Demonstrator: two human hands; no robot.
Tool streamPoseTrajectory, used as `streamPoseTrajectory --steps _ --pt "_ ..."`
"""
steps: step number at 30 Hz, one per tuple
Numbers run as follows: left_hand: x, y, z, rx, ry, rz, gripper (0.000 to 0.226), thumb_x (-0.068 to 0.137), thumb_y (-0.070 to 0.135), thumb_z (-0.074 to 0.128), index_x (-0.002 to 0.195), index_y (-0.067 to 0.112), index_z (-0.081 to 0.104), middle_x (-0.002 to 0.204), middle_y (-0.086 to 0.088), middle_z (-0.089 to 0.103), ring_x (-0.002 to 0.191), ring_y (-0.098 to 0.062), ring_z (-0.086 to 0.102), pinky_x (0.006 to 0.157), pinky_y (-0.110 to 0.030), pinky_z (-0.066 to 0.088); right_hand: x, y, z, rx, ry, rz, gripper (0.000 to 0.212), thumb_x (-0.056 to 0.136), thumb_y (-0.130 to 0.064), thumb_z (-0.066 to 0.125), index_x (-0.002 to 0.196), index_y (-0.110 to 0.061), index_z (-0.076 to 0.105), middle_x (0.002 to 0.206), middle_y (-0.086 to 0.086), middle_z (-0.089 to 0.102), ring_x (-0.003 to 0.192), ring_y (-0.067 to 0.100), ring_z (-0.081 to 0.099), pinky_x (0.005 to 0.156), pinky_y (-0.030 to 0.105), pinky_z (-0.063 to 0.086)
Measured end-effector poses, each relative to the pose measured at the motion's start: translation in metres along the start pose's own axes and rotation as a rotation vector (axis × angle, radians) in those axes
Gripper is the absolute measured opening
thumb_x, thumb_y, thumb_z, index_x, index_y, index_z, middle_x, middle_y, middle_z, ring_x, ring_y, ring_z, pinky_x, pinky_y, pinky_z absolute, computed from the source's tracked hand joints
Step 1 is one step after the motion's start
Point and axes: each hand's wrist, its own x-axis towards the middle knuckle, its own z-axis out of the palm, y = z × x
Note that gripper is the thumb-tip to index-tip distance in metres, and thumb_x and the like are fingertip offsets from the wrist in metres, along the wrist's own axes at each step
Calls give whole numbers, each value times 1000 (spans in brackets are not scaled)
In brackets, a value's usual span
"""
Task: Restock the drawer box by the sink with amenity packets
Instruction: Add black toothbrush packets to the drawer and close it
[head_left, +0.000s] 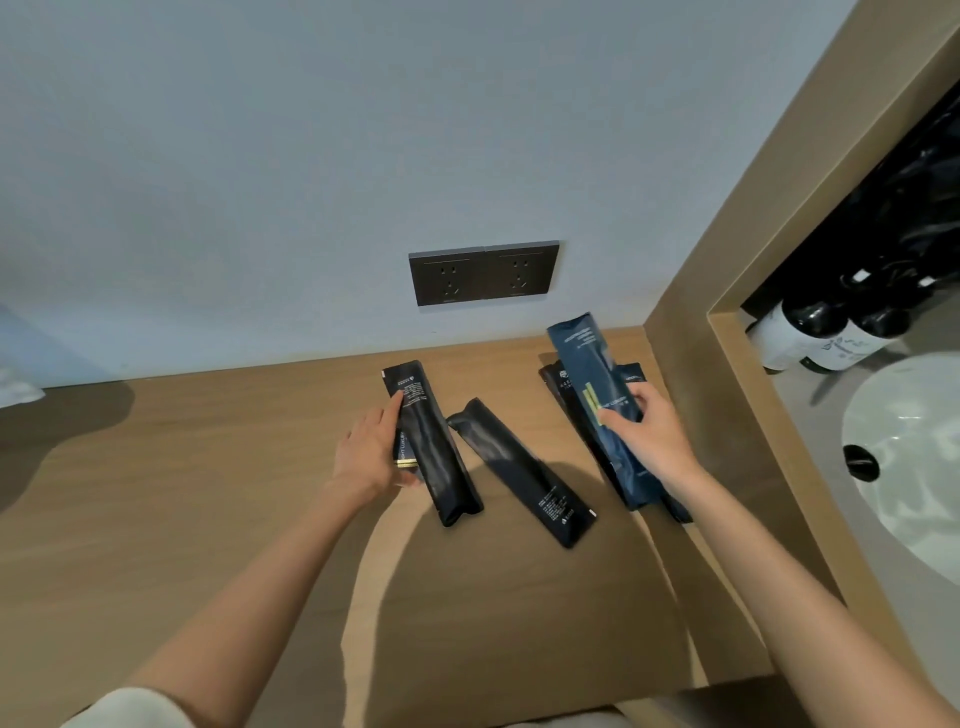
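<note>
My left hand (370, 451) grips a long dark navy amenity packet (434, 447) above the wooden counter (208, 493), thumb under it and forefinger along its side. My right hand (647, 434) holds a bunch of similar packets (587, 374), the top one blue with pale stripes, fanned out and raised off the counter near the wooden partition. Between my hands a third dark packet (519, 470) lies flat on the counter, slanting toward the lower right. No drawer box is in view.
A dark double wall socket (484, 273) sits on the grey wall behind the counter. To the right, past the wooden partition (727, 291), are a white sink basin (914, 457) and dark bottles (826, 327). Something white (15, 384) lies at the far left edge.
</note>
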Motion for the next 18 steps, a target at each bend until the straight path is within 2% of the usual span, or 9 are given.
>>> streamPoseTrajectory --steps 3,5,8,10,14,18 --pt "-9 -4 1 -65 31 -64 129 58 37 88 153 22 1 129 -8 47 115 -27 47 95 -41 44 -7 9 -18 -8 49 6 21 89 -16 65 106 -18 52 100 2 63 87 19 63 69 30 52" --pt "-16 -4 0 -97 66 -93 131 58 34 88 152 24 -2 122 -9 48 108 -28 50 85 -41 48 -10 18 -27 -96 102 34 21 88 -16 65 104 -17 51 97 5 63 82 20 62 65 30 49" --pt "-27 -4 -6 -139 113 -114 128 65 26 85 151 31 -9 124 -7 49 104 -28 57 73 -42 53 -12 35 -33 -214 153 110 26 84 -19 69 104 -12 54 95 7 64 87 26 63 71 34 50" --pt "-32 -3 -11 -106 126 -118 122 72 21 81 150 33 -12 124 -10 49 98 -29 60 67 -40 53 -13 45 -32 -232 157 171 38 81 -22 73 110 -8 54 99 8 64 94 30 63 74 34 49" --pt "-43 2 -24 -67 148 -102 108 82 15 71 149 34 -13 100 -14 67 73 -27 61 60 -38 52 -11 58 -26 -208 150 272 66 73 -24 80 126 -3 46 114 14 62 104 34 61 81 37 50" --pt "-58 14 -40 -55 242 -73 98 86 18 66 151 33 -5 100 -15 68 78 -33 64 57 -36 48 -4 68 -20 -201 169 347 55 75 -24 75 119 -3 48 116 17 62 102 35 62 80 37 52"
